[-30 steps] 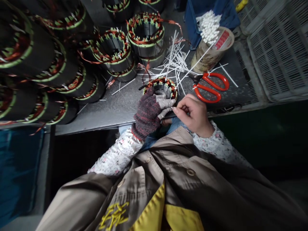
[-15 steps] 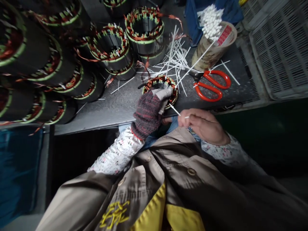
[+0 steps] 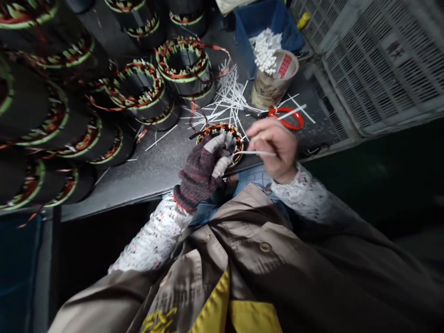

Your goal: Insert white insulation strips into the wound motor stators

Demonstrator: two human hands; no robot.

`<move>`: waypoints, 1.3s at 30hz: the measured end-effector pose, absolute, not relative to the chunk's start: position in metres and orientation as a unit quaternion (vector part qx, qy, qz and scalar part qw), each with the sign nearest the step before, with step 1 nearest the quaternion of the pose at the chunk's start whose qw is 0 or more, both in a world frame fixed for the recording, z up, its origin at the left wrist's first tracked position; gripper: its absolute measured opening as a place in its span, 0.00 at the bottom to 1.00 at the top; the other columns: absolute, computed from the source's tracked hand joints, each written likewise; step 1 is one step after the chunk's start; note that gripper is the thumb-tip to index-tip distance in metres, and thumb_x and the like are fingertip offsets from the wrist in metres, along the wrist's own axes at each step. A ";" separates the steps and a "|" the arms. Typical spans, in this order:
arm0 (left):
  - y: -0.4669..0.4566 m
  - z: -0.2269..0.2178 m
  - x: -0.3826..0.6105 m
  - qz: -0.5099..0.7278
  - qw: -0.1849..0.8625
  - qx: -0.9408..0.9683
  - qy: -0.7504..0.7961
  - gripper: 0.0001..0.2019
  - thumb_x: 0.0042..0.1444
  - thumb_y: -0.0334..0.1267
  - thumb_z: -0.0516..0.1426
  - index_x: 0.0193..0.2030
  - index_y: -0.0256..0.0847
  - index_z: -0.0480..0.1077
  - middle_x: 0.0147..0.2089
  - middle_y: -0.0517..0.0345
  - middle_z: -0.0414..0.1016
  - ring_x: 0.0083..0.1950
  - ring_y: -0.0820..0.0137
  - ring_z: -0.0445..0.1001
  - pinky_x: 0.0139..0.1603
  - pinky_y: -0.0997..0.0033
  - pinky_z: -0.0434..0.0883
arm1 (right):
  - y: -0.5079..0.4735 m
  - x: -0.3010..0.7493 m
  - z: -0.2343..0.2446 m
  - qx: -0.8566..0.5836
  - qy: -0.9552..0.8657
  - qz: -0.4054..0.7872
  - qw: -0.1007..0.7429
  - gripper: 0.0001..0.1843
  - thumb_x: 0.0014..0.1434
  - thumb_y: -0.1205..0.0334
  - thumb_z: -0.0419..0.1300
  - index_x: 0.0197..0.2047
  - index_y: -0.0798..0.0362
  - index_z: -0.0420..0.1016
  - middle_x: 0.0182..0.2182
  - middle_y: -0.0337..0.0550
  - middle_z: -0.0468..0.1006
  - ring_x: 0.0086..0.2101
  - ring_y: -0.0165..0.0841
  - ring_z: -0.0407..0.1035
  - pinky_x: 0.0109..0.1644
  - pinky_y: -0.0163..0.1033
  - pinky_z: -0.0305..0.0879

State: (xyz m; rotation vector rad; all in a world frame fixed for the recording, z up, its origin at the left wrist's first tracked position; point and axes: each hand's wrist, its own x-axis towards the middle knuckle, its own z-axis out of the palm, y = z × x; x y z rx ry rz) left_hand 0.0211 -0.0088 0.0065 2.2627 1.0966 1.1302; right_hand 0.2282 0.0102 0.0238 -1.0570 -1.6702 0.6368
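Observation:
My left hand (image 3: 204, 162), in a dark knitted glove with pale fingertips, grips the near side of a motor stator (image 3: 239, 135). Some of its fingers reach over the stator's opening and hide part of the copper windings. Just right of the stator, my bare right hand (image 3: 272, 148) is closed with bent fingers on a thin white strip (image 3: 255, 152). One end of that strip meets the stator's rim near my left fingers. Behind my right hand lie scissors with red handles (image 3: 294, 121), partly covered.
Several finished-looking stators (image 3: 183, 69) stand at the back and left. Loose white strips (image 3: 231, 95) are heaped behind the worked stator. A cardboard tube (image 3: 272, 85) holds a white bundle (image 3: 267, 48), beside a blue bin (image 3: 253, 21). Grey slatted crates (image 3: 381, 60) line the right.
My right hand has moved up beside the stator and now partly covers the scissors. The white strip has swung nearly level. My left hand stays on the stator; the view has shifted.

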 end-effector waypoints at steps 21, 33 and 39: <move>0.006 0.014 0.004 0.220 -0.045 0.926 0.302 0.22 0.65 0.62 0.52 0.37 0.46 0.73 0.38 0.52 0.75 0.44 0.59 0.75 0.66 0.43 0.72 | 0.017 0.279 0.007 -0.511 -0.843 -0.016 0.164 0.27 0.58 0.52 0.59 0.54 0.62 0.77 0.43 0.59 0.82 0.43 0.49 0.74 0.48 0.49 0.68; 0.008 0.013 0.003 0.231 -0.003 0.926 0.299 0.20 0.62 0.62 0.56 0.40 0.46 0.74 0.40 0.52 0.77 0.47 0.58 0.76 0.70 0.39 0.68 | -0.004 0.300 0.009 -0.506 -0.856 -0.003 0.101 0.26 0.55 0.60 0.58 0.57 0.57 0.77 0.42 0.54 0.84 0.42 0.46 0.73 0.43 0.45 0.64; 0.006 0.014 0.004 0.231 0.035 0.921 0.311 0.20 0.63 0.61 0.55 0.41 0.46 0.74 0.42 0.53 0.77 0.51 0.57 0.77 0.72 0.37 0.64 | -0.014 0.288 0.015 -0.527 -0.847 0.004 0.072 0.21 0.57 0.60 0.56 0.52 0.54 0.79 0.32 0.49 0.81 0.35 0.42 0.71 0.37 0.43 0.56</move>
